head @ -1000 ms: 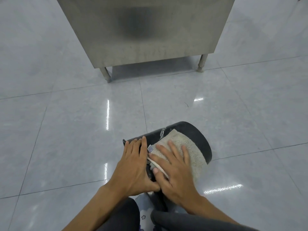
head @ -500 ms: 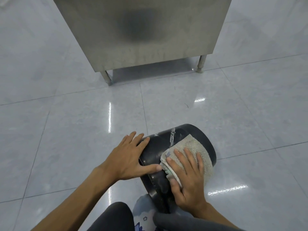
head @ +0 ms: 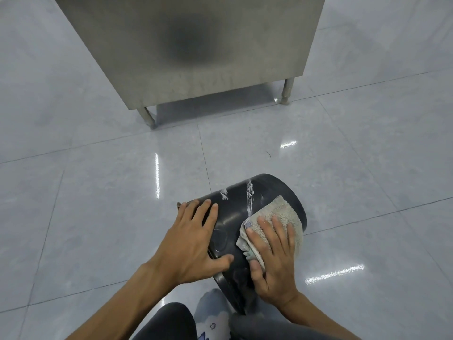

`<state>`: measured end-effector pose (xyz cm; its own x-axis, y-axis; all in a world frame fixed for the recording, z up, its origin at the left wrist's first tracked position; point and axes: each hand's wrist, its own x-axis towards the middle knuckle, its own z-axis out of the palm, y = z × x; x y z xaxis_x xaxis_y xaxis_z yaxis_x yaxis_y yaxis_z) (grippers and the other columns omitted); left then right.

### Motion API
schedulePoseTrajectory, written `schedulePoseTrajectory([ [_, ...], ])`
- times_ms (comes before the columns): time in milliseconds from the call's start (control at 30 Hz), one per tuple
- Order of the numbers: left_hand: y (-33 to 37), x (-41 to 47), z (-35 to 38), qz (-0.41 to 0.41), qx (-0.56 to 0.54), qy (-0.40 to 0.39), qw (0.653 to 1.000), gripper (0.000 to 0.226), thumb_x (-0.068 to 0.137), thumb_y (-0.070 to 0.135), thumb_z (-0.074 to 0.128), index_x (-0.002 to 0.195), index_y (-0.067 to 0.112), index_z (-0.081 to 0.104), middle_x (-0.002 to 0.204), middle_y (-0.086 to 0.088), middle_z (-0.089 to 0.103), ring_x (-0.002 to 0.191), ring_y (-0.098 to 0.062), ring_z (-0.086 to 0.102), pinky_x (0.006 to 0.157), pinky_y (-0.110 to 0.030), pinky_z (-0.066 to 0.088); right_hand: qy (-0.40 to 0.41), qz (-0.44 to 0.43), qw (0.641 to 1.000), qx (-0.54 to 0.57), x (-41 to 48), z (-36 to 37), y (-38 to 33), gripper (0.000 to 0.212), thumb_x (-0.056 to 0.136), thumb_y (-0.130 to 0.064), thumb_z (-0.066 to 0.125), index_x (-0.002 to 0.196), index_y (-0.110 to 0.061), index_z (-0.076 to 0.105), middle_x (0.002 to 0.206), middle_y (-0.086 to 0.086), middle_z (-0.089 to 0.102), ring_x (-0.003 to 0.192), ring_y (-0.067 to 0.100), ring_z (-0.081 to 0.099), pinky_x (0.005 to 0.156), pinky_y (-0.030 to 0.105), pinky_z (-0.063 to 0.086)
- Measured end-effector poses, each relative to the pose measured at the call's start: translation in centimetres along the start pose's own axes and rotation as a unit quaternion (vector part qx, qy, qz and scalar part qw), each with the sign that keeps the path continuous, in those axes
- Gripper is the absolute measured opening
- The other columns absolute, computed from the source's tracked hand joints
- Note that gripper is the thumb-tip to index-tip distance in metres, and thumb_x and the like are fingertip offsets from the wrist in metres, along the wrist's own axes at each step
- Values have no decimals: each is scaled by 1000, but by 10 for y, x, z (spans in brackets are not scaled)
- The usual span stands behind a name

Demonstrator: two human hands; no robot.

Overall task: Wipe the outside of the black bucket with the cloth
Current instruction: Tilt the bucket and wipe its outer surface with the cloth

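Tipped bucket [head: 232, 214] braced by flat left hand [head: 193, 241]; cloth [head: 288, 214] pressed under spread right hand [head: 272, 263]. Far scuffs [head: 250, 198] best rubbed firmly.

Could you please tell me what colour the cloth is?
The cloth is pale beige with a greenish edge; the head view shows it.
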<state>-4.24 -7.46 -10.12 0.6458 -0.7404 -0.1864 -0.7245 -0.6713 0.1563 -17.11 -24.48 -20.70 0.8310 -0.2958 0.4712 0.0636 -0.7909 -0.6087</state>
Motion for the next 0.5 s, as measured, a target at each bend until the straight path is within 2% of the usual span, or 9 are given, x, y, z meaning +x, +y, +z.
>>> schedulePoseTrajectory([
  [133, 3, 1, -3, 11, 23, 10, 1000, 106, 76, 79, 46, 155, 9, 32, 160, -11, 33, 148, -31, 26, 124, -48, 15, 7, -1, 1000, -17, 0, 2, -2, 54, 104, -47, 26, 146, -23, 50, 157, 12, 46, 150, 40, 33, 118, 70, 20],
  [300, 10, -7, -3, 17, 88, 21, 996, 103, 79, 76, 45, 151, 3, 39, 157, -19, 38, 147, -39, 31, 119, -56, 28, 9, 26, 999, -37, -2, 10, -10, 54, 104, -47, 27, 149, -23, 47, 159, 10, 43, 151, 37, 32, 120, 67, 19],
  [500, 35, -26, 16, -20, 92, 55, 994, 96, 84, 61, 51, 152, -4, 32, 163, -24, 19, 153, -42, 5, 117, -62, 27, -16, 57, 995, -85, 29, 18, -23, 55, 100, -42, 38, 149, -22, 52, 160, 7, 43, 152, 33, 32, 120, 65, 21],
])
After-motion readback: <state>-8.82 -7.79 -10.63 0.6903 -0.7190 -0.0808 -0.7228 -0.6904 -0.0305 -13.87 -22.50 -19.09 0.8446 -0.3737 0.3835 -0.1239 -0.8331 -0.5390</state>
